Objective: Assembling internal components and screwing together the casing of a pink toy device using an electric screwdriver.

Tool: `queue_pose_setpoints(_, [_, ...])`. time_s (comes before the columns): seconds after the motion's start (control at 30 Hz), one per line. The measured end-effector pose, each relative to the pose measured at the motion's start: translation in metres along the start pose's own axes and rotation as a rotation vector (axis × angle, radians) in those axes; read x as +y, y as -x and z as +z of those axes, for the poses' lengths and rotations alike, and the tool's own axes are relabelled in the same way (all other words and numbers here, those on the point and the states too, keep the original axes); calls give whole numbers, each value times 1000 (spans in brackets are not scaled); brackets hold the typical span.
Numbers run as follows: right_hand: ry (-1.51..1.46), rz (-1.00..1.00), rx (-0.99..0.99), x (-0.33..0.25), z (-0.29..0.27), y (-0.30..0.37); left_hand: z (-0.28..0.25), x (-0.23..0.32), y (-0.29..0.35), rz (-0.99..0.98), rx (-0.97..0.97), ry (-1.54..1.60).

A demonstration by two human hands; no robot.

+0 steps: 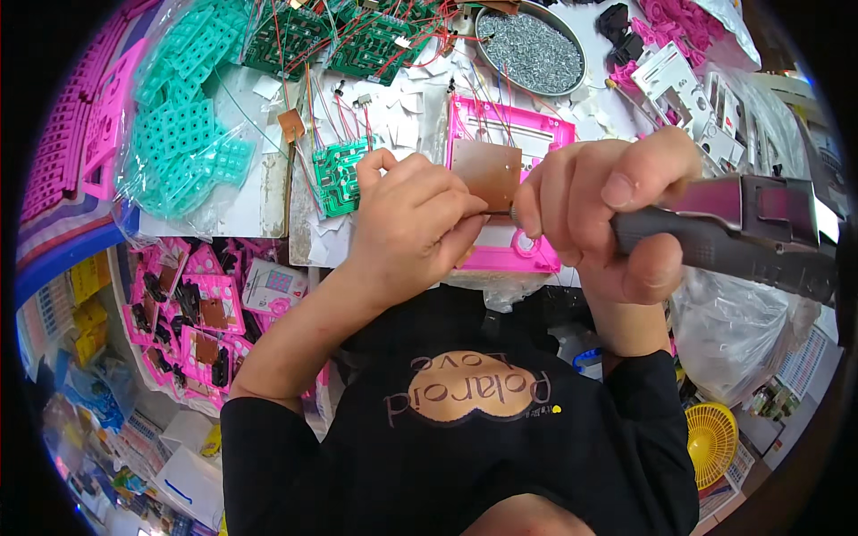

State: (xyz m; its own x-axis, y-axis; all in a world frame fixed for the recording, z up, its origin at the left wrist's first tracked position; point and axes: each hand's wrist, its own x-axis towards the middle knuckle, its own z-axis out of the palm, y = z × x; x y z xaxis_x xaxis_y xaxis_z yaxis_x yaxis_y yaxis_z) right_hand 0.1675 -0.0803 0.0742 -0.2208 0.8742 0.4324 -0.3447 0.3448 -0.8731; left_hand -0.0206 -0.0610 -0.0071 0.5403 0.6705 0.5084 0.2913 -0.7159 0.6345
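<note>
My left hand (411,223) pinches a thin screw or bit tip between thumb and fingers, just in front of a pink plastic housing (514,152) that carries a brown circuit board (485,172). Grey and maroon, an electric screwdriver (742,232) is gripped in my right hand (608,214), its tip pointing left toward the left fingers. A small green circuit board (338,174) with red and green wires lies just left of my left hand.
A round metal tray of screws (529,46) sits at the back. Green circuit boards with red wires (331,36), teal keypad sheets in a bag (183,125), pink frames (89,116), and a box of pink assembled housings (192,313) surround the work area. White paper scraps litter the table (241,201).
</note>
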Motion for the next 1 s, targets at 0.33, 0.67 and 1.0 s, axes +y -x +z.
queue_pose_setpoints(0.33, [26, -15, -20, 29, -27, -20, -11, -1, 5, -1, -155, -215])
queue_pose_setpoints(0.67, [270, -13, 67, 50, -3, -25, -6, -1, 14, -4, -139, -286])
queue_pose_setpoints(1.0, [185, 32, -32, 48, -16, -29, -5, -3, 16, 1, -120, -292])
